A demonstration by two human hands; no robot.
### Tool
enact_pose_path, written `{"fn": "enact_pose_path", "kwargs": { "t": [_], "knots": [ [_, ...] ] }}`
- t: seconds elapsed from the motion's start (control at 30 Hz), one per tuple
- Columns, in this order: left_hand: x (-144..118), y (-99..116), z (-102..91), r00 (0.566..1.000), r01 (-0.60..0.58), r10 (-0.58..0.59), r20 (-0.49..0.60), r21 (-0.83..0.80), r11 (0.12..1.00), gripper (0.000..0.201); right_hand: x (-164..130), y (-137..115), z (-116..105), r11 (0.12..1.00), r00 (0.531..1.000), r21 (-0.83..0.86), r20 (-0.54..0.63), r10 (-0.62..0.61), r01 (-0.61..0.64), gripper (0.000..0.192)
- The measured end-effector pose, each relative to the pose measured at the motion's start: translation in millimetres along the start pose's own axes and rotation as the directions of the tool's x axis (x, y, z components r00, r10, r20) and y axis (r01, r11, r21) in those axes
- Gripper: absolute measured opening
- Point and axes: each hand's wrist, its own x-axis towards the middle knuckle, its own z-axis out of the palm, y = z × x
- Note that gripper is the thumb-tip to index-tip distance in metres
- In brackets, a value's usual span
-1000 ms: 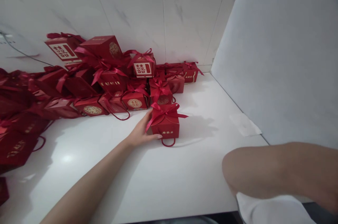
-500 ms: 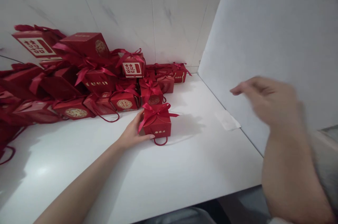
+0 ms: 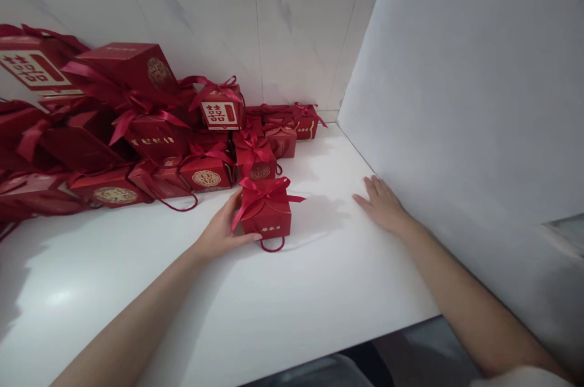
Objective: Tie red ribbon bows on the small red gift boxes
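Note:
A small red gift box (image 3: 268,216) with a ribbon bow on top and a cord loop at its front stands upright on the white tabletop (image 3: 314,289). Round its left side curls my left hand (image 3: 223,230), thumb at the front lower edge and fingers partly hidden behind the box. My right hand (image 3: 384,204) lies palm down near the right wall, its fingers stretched out and the thumb apart. Whatever is under that palm is hidden from view.
Several stacked red gift boxes (image 3: 159,134) with ribbons fill the left and back of the table. A marbled wall (image 3: 301,28) closes off the back, and a plain pale wall (image 3: 456,101) rises along the right edge.
My right hand has come down from the air onto the tabletop by the right wall, where a white slip lay; the slip is now out of sight. My left hand stays on the box.

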Motion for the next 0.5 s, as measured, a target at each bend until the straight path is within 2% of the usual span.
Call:
{"fn": "enact_pose_path", "kwargs": {
  "t": [0.17, 0.27, 0.37, 0.5],
  "knots": [
    [0, 2, -0.5, 1.000, -0.005, 0.005, 0.009, -0.004, 1.000, 0.101, 71, -20, -12, 0.999, 0.998, 0.030, 0.062, 0.030, -0.032, 0.089],
    [0, 2, -0.9, 1.000, -0.007, 0.006, 0.011, 0.009, 1.000, 0.103, 102, -27, -17, 0.999, 0.997, 0.039, 0.075, 0.029, -0.032, 0.085],
    [0, 0, -0.6, 1.000, -0.020, 0.020, 0.015, 0.007, 1.000, 0.105, 121, -32, -21, 0.998, 0.996, 0.043, 0.079, 0.044, -0.047, 0.083],
    [0, -2, -0.2, 1.000, -0.018, 0.018, 0.010, 0.004, 1.000, 0.107, 128, -39, -21, 0.996, 0.995, 0.038, 0.055, 0.078, -0.080, 0.085]
  ]
}}
